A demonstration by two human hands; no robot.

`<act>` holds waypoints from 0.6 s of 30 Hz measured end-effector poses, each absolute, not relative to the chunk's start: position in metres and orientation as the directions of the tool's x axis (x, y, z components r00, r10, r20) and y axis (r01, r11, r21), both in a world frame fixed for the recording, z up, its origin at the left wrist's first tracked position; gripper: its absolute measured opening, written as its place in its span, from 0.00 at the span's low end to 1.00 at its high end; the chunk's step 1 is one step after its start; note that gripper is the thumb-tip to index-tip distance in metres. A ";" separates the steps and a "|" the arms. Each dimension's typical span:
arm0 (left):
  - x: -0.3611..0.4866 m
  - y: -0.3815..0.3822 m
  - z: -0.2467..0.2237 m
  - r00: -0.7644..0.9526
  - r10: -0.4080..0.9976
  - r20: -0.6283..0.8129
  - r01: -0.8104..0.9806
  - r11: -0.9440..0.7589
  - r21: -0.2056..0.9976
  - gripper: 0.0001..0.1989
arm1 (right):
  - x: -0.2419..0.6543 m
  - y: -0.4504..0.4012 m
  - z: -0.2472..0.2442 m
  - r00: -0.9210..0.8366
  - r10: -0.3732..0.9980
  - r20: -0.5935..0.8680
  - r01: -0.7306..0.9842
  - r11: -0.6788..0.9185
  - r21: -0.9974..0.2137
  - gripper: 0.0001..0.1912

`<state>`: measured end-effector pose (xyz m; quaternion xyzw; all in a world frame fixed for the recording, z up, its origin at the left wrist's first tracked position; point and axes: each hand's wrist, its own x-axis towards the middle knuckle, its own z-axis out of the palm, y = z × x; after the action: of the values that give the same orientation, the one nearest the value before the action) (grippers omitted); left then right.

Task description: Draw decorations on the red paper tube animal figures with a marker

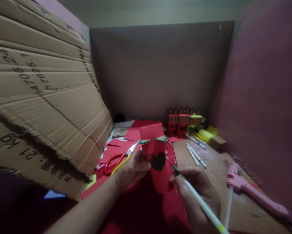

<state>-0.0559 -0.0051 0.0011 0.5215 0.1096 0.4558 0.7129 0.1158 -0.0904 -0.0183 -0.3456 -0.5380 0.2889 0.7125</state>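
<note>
My left hand (133, 167) is closed around the side of a red paper figure (160, 178), a tube with a folded red flap on top. A dark heart (158, 162) sits on its front, and small green-edged pieces (161, 138) stick out at both sides of the flap. In my right hand (197, 188) is a white felt-tip marker (199, 200) with a dark green tip. The tip points up and left, close to the figure's right side; whether it touches cannot be made out.
Red-and-yellow-handled scissors (116, 162) lie left among red paper sheets (136, 130). Finished-looking paper figures (183, 122) stand at the back. White markers (196, 155), a yellow paper roll (206, 135) and a pink glue gun (255, 191) lie right. A cardboard panel (50, 91) leans left.
</note>
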 end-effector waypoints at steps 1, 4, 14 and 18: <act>-0.057 -0.005 0.000 0.565 0.765 0.309 -0.531 0.050 0.846 0.25 | 0.117 -0.091 -0.017 0.243 0.787 0.567 -0.020 0.589 -0.808 0.03; -0.058 -0.004 -0.004 0.593 0.745 0.306 -0.525 0.070 0.848 0.27 | 0.118 -0.092 -0.013 0.201 0.797 0.570 0.030 0.576 -0.817 0.03; -0.057 -0.005 -0.004 0.627 0.714 0.311 -0.511 0.076 0.856 0.23 | 0.117 -0.091 -0.012 0.217 0.798 0.562 0.088 0.557 -0.826 0.01; -0.057 -0.004 -0.004 0.622 0.728 0.289 -0.489 0.073 0.869 0.20 | 0.119 -0.091 -0.011 0.213 0.807 0.550 0.095 0.543 -0.834 0.01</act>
<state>-0.0567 -0.0043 -0.0037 0.5355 0.1113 0.4203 0.7240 0.1187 -0.0910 -0.0114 -0.3969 -0.5682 0.2660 0.6699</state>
